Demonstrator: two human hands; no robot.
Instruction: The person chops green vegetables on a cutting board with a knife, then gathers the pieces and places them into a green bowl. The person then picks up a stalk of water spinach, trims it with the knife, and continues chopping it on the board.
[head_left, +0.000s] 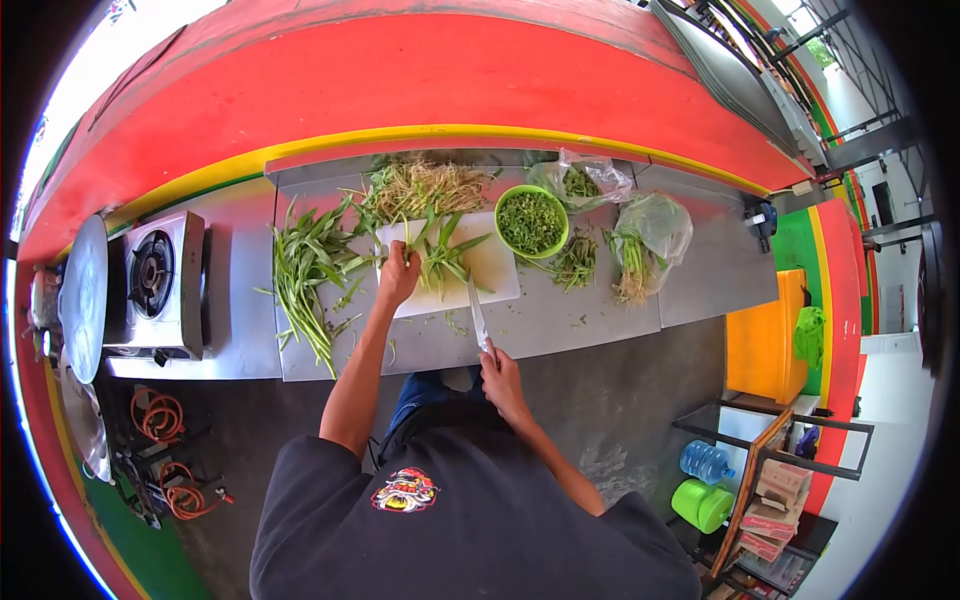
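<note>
My left hand [399,276] is closed around the stems of a bunch of leafy greens [442,258], which lies across the white cutting board [508,284]. In my right hand [503,382] is a knife [478,312], its blade pointing away from me with the tip close to the leaves at the board's near side. Left of the board spreads a heap of long-leaved greens [310,262], stems toward me. A green bowl [505,243] full of chopped greens stands at the board's right edge. Roots and cut stalks [430,187] are piled behind the board.
Bunched greens [576,262] and a plastic bag of rooted stalks [655,230] lie right of the bowl, another plastic bag [598,178] behind. A gas stove [155,275] sits at the left. A red ledge [450,80] rises behind the metal table [600,318].
</note>
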